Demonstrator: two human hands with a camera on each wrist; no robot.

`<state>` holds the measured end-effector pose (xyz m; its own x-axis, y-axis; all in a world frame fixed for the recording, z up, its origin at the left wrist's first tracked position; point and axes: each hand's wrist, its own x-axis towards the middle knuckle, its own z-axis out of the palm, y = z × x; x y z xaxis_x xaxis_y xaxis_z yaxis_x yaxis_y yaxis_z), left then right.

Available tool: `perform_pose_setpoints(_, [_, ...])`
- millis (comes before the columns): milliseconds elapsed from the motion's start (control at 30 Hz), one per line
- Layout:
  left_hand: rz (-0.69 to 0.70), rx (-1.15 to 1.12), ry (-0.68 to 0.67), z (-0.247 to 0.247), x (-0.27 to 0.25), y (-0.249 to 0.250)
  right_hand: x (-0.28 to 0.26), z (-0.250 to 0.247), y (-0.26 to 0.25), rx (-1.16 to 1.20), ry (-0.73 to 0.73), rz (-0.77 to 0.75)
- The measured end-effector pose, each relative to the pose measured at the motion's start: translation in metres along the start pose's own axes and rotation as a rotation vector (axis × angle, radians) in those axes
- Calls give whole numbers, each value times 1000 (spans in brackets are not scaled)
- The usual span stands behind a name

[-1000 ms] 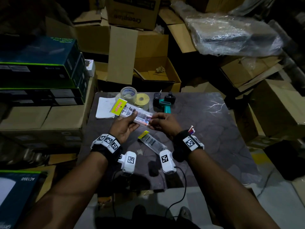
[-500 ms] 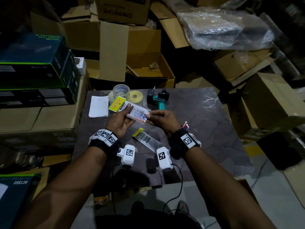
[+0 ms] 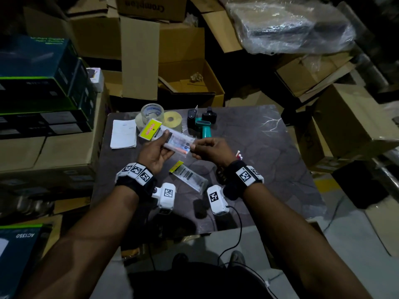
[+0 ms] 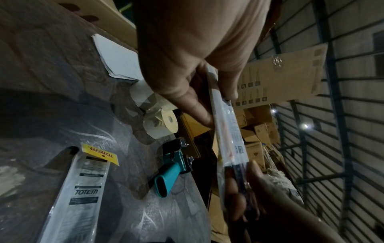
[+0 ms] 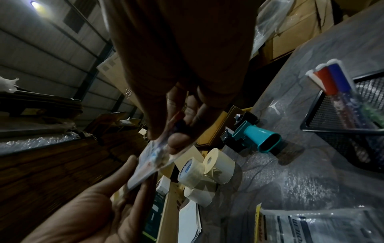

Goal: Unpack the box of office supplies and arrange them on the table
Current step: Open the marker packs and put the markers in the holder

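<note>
Hands meet above a dark marbled counter (image 3: 269, 152), where a clear plastic pen packet (image 3: 172, 140) with a yellow header card is held between them. The packet is gripped by the left hand (image 3: 155, 154) with the thumb laid across its top face and the fingers curled beneath, seen edge-on in the left wrist view. Its other end is pinched by the right hand (image 3: 208, 151) between thumb and fingertips; red and dark pen ends are visible inside the plastic at that end.

A second packet (image 3: 188, 177), flat and labelled TOTEM, is seen lying on the counter just below the hands, between the two wrists. Toward the far edge, a roll of clear tape (image 3: 151, 112) is propped against two cream rolls (image 5: 218, 164), with a folded white paper (image 3: 123, 134) beside them on the left. A teal-handled tape dispenser (image 3: 204, 126) is laid near the middle of the far edge. On the right side, partly hidden behind the right wrist in the head view, a black mesh tray (image 5: 336, 125) is shown holding red and blue capped markers (image 5: 330, 78).

An open cardboard box (image 3: 194, 83) is pictured on the floor beyond the counter, among stacked cartons.
</note>
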<state>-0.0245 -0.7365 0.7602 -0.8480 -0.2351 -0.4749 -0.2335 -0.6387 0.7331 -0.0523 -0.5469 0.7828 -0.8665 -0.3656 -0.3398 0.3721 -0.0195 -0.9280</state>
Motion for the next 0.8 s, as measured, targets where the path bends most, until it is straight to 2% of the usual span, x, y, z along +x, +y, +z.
perform_pose_setpoints(267, [20, -77, 42, -10, 9, 15, 5, -13, 3, 18, 13, 42])
perform_pose_setpoints(433, [43, 47, 9, -3, 0, 10, 4, -7, -2, -22, -75, 51])
perform_pose_setpoints(567, [129, 133, 50, 4, -1, 6, -2, 4, -10, -263, -129, 13])
perform_pose_setpoints(700, [119, 182, 17, 4, -1, 9, -11, -2, -18, -490, -195, -57])
perform_pose_setpoints(800, [97, 102, 87, -3, 8, 17, -12, -14, -21, -609, -173, -20])
